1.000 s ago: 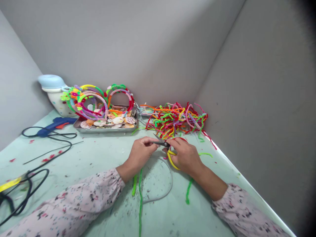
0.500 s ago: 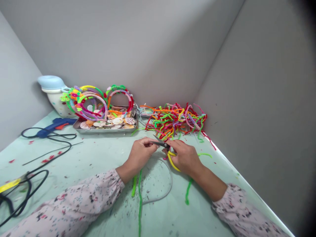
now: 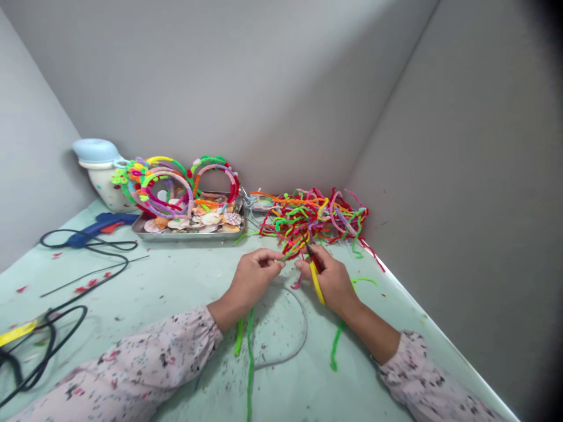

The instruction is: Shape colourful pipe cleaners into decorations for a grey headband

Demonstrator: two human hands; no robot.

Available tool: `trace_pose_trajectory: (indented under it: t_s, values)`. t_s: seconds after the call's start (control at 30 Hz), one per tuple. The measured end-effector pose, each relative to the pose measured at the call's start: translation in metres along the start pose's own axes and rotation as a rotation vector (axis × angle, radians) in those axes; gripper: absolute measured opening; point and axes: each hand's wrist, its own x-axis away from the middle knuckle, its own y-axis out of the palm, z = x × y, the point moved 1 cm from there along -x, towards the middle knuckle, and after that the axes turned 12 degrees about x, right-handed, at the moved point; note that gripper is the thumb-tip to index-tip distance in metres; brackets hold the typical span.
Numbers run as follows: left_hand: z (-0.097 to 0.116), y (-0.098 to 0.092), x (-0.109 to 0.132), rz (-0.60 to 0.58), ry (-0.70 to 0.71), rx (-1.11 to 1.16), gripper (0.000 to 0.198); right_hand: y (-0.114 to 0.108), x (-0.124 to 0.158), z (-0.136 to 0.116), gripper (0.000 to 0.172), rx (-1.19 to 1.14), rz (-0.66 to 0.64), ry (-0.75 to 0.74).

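My left hand (image 3: 251,276) is closed in a pinch near the middle of the pale green table; what the fingertips grip is too small to name. A grey headband (image 3: 294,340) and green pipe cleaners (image 3: 248,346) lie under and below it. My right hand (image 3: 331,278) is closed round yellow-handled scissors (image 3: 316,280), whose tip points up toward the heap. Both hands sit close together, just in front of the tangled pile of coloured pipe cleaners (image 3: 314,214).
A metal tray (image 3: 185,232) of seashells with several wrapped headbands (image 3: 169,183) stands at the back left, beside a white jar with a blue lid (image 3: 97,170). A blue glue gun (image 3: 94,225) and black cables (image 3: 57,305) lie at the left. Grey walls close in behind and at the right.
The scissors have swung from lying across between the hands to pointing up toward the pile. Both hands shifted slightly toward the pile.
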Motion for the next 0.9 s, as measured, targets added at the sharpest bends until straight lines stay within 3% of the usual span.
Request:
trace_pose_trajectory:
  t_s: [0.13, 0.3, 0.5, 0.7, 0.9]
  values:
    - [0.001, 0.004, 0.003, -0.077, 0.038, -0.046, 0.019, 0.002, -0.004, -0.004, 0.032, -0.375, 0.016, 0.116]
    - [0.004, 0.010, 0.010, -0.223, -0.050, -0.030, 0.020, -0.002, -0.007, -0.008, 0.032, -0.617, 0.039, 0.179]
    - [0.007, 0.012, 0.014, -0.370, -0.195, 0.216, 0.024, -0.002, -0.004, -0.009, 0.031, -0.661, 0.088, 0.154]
    - [0.006, 0.012, 0.016, -0.366, -0.353, 0.391, 0.019, 0.001, -0.001, -0.009, 0.030, -0.687, 0.090, 0.134]
    - [0.008, 0.012, 0.016, -0.403, -0.376, 0.380, 0.015, 0.001, 0.000, -0.008, 0.031, -0.697, 0.075, 0.170]
